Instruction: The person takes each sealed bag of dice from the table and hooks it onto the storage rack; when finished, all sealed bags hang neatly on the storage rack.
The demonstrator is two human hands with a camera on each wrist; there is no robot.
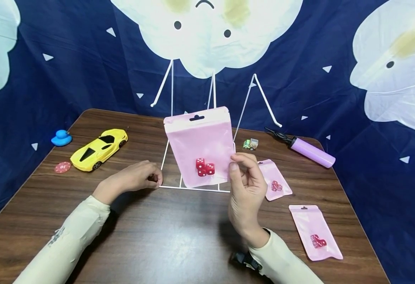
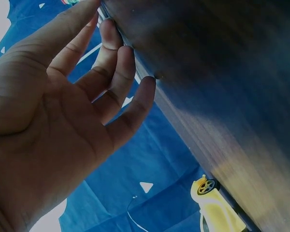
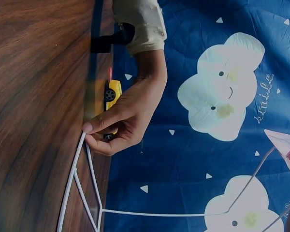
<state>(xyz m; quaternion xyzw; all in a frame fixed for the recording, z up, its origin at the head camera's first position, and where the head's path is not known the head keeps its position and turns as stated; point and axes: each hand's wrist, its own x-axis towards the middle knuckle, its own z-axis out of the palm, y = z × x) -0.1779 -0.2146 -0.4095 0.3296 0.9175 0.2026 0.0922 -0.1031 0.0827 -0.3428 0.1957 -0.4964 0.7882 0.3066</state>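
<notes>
A white wire display rack [image 1: 189,189] with upright prongs stands on the table. My left hand [image 1: 136,174] pinches the front left corner of its base between thumb and fingers, plainest in the right wrist view. In my right hand [image 1: 248,193] I hold a pink zip pouch [image 1: 201,142] by its right edge, thumb in front. The pouch is raised upright before the rack, its hang hole at the top, with red dice [image 1: 201,172] showing low inside. Its edge also appears in the right wrist view. Parts of the rack are hidden behind the pouch.
Two more pink pouches with red dice, a farther pouch [image 1: 269,173] and a nearer pouch [image 1: 310,221], lie at the right. A purple hand pump [image 1: 311,152] and small toy truck [image 1: 251,144] lie behind. Leftward are a yellow toy car [image 1: 99,150], blue duck [image 1: 61,138] and red chip [image 1: 62,167].
</notes>
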